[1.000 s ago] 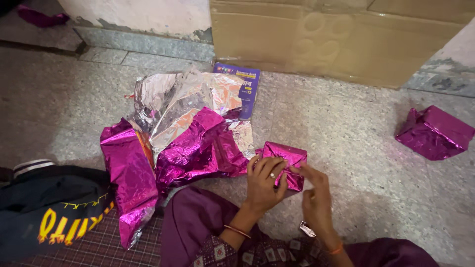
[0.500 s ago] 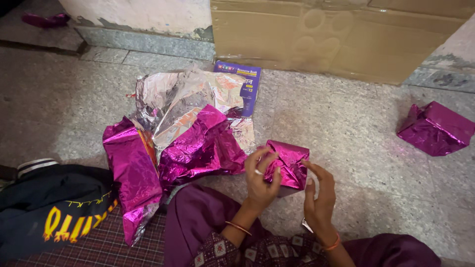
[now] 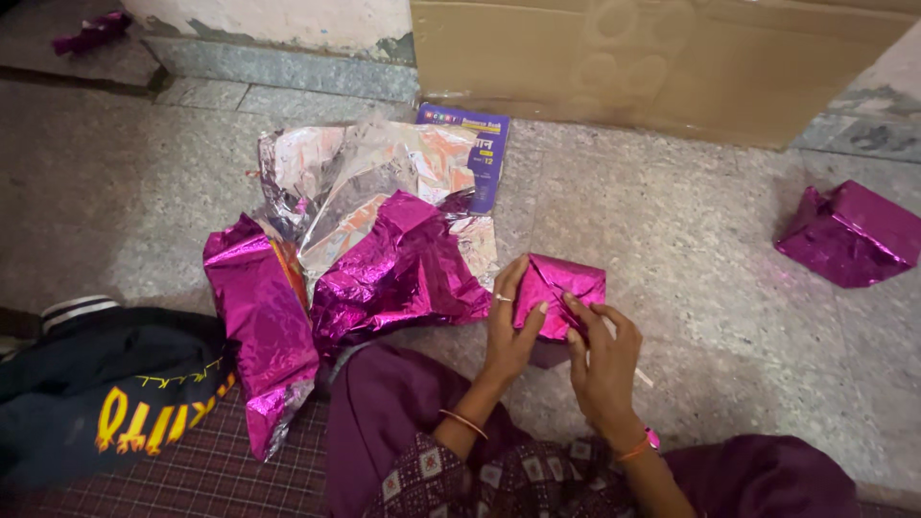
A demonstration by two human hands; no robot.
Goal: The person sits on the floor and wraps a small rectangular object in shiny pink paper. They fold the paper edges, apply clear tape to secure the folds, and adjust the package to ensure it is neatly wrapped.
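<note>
A small parcel wrapped in shiny magenta foil is held up just above the stone floor, tilted toward me. My left hand grips its left side, thumb and fingers on the foil; a ring sits on one finger. My right hand presses fingertips on the parcel's lower right edge, and a thin white strip pokes out beside it. Both wrists wear thin bangles.
Crumpled magenta and silver foil sheets lie to the left, over a purple book. A second wrapped magenta parcel sits at the right. A cardboard box stands against the wall. Dark clothing lies at lower left.
The parcel has been lifted and turned upward between both hands. My right hand moved in from the side onto its lower edge.
</note>
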